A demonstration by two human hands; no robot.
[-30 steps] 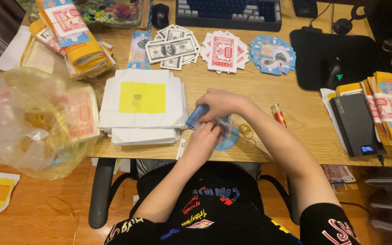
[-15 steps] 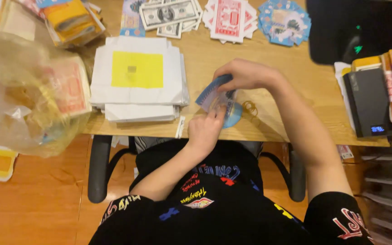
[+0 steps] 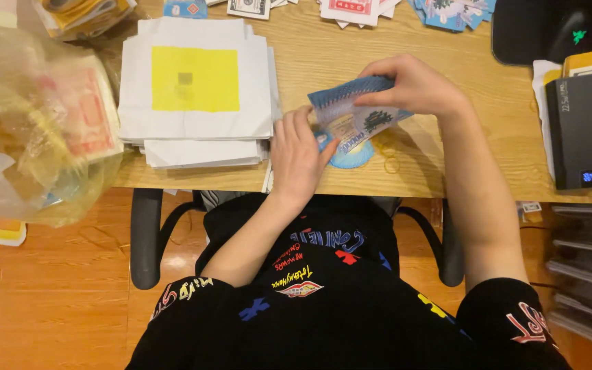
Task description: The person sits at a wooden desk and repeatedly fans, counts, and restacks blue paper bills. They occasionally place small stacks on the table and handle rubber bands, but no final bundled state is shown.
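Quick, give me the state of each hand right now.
Left hand: fingers closed on the lower end of the blue banknote stack.
Right hand: closed on the upper edge of the same stack.

Blue-and-white patterned banknotes [image 3: 354, 113] — white envelopes [image 3: 196, 89] with a yellow square — light wooden desk [image 3: 405, 175].

You sit at a home desk set up as a small packing or sorting station: a wooden desk [image 3: 351, 48] over an orange wood floor [image 3: 49, 308], with the black arms of an office chair [image 3: 146, 240] below the desk edge. At the upper right of the frame lie a black mouse pad [image 3: 549, 27] and a black power bank [image 3: 579, 130]. A stack of white envelopes [image 3: 196, 96] fills the upper left, stacks of printed notes [image 3: 351, 8] line the top edge, and a clear plastic bag [image 3: 29, 130] of bundles hangs at the far left.
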